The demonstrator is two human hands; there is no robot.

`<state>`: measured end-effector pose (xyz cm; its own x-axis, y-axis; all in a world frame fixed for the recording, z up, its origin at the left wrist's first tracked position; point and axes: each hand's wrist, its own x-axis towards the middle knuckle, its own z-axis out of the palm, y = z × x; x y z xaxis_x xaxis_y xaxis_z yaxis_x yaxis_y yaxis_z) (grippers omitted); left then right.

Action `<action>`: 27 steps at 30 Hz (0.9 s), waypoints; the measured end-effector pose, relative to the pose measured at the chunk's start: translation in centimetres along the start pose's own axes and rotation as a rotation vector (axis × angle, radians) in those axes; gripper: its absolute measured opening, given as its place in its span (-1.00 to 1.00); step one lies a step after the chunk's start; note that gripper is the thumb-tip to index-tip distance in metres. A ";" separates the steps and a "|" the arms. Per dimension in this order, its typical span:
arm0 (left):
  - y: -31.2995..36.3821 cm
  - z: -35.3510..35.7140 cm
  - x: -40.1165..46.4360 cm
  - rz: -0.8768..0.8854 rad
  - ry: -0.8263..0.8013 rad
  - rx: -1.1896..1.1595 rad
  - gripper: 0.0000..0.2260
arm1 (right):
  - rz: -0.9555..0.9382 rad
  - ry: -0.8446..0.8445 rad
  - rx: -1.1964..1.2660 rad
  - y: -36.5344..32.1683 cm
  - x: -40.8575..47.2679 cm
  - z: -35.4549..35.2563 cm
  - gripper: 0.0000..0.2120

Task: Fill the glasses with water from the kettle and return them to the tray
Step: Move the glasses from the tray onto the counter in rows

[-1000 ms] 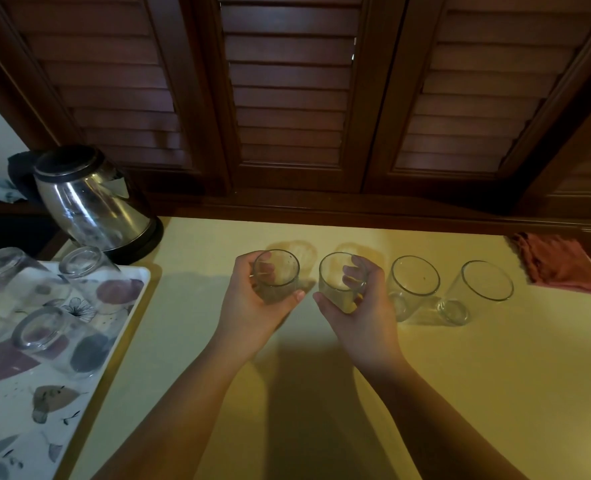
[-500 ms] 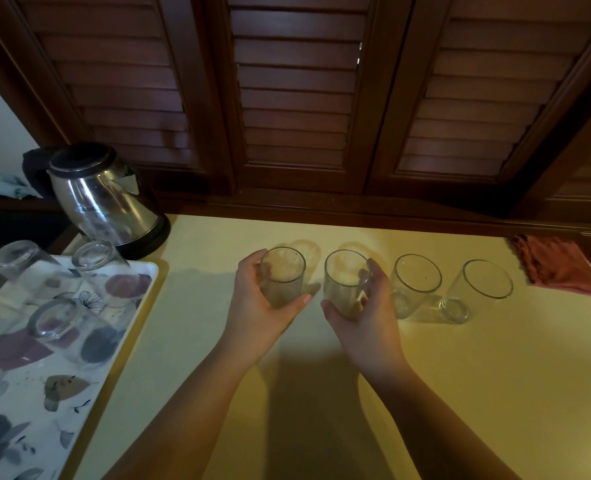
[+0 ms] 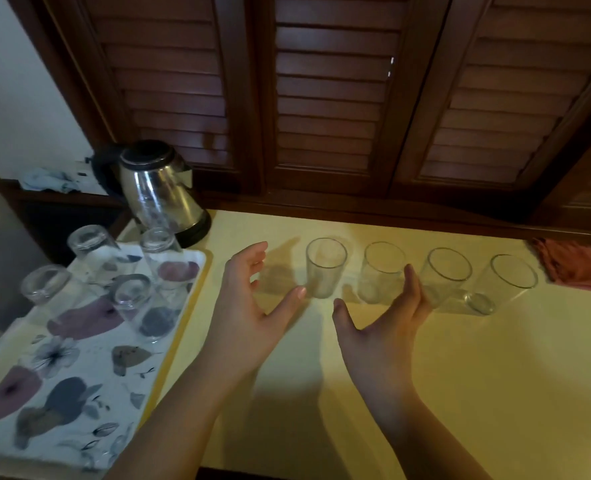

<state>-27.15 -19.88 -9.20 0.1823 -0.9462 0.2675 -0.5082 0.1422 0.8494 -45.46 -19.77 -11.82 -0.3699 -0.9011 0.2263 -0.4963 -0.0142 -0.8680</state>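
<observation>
Hands hung apart, fingers spread, holding nothing: the left hand [image 3: 252, 299] at nine o'clock of the first clear upright drinking glass [image 3: 325, 268], the right hand [image 3: 387, 323] at six o'clock of the second glass [image 3: 379, 271]. Two more glasses [image 3: 445, 275] [image 3: 502, 284] stood toward three o'clock on the yellow table [image 3: 460, 375]. At ten o'clock sat the steel kettle [image 3: 160, 192]; at eight o'clock, the floral tray [image 3: 79, 358] carried four upturned glasses [image 3: 148, 306].

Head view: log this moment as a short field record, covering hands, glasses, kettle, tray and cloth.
left hand: open, holding nothing, beside the leftmost upright glass
right hand: open, holding nothing, fingers by the second upright glass
upright glasses on table: four in a row, all look empty
tray: floral, four glasses upside down on it
kettle: steel, lid shut, behind the tray
cloth: reddish, at the table's far right
</observation>
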 end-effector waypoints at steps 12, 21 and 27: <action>-0.5 -17.1 -3.3 0.115 0.006 0.281 -0.43 | -0.580 -0.442 -0.147 -8.5 -4.6 7.1 -0.22; -6.3 -25.6 -0.8 0.085 -0.306 0.981 -0.25 | -0.947 -0.844 -0.525 -14.9 -5.9 13.4 -0.19; -8.8 -27.0 2.3 0.264 -0.514 1.306 -0.18 | -1.430 -0.691 -0.826 -16.0 -6.1 17.6 -0.39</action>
<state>0.50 -15.48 -3.73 -0.2147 -0.9732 -0.0826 -0.9273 0.2296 -0.2955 -21.47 -21.72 -7.11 0.9122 -0.3874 0.1334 -0.4097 -0.8649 0.2900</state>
